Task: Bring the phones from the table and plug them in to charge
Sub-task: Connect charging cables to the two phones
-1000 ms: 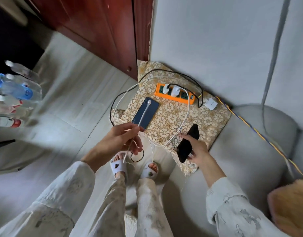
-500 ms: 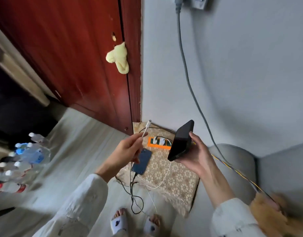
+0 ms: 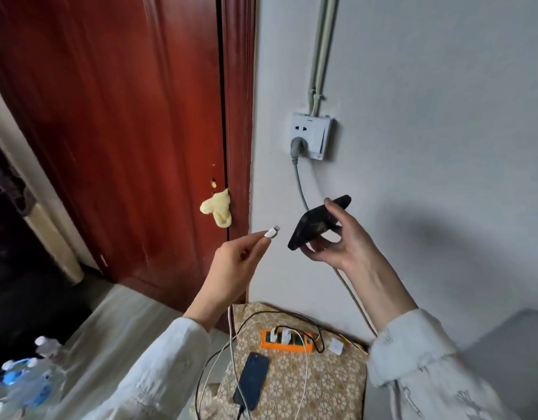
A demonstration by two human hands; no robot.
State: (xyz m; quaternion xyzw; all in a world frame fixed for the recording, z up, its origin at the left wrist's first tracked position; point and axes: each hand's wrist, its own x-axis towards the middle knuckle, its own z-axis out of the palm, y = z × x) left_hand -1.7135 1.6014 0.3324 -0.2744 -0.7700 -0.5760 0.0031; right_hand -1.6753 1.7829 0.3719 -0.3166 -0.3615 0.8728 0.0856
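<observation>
We hold the white charging connector (image 3: 272, 232) pinched between thumb and forefinger of our left hand (image 3: 234, 262), its metal tip pointing toward two o'clock, while our right hand (image 3: 337, 237) cradles the black phone (image 3: 317, 224) by its edges, tilted, its lower end aimed down toward seven o'clock at the connector. The two are near but apart, not yet mated. From here the likeliest slip, in our judgement, is a missed port: the phone is angled and we cannot see its socket, so the tip could scrape the casing or jam in askew. The grip on the phone looks light, fingers (image 3: 331, 207) only at the rim, and a firm push from the plug could tip it out of the hand toward the floor. The white cable (image 3: 230, 334) runs down from our left hand at six o'clock to the orange power strip (image 3: 287, 341) on the patterned cushion (image 3: 328, 386); it seems drawn fairly straight, so lifting any higher could tug the adapter loose or drag the strip. The blue phone (image 3: 253, 379) lies on that cushion at six o'clock with a dark cable at its lower end, seemingly already charging; a snagged loop among the tangled leads beside it could pull it off the edge.
</observation>
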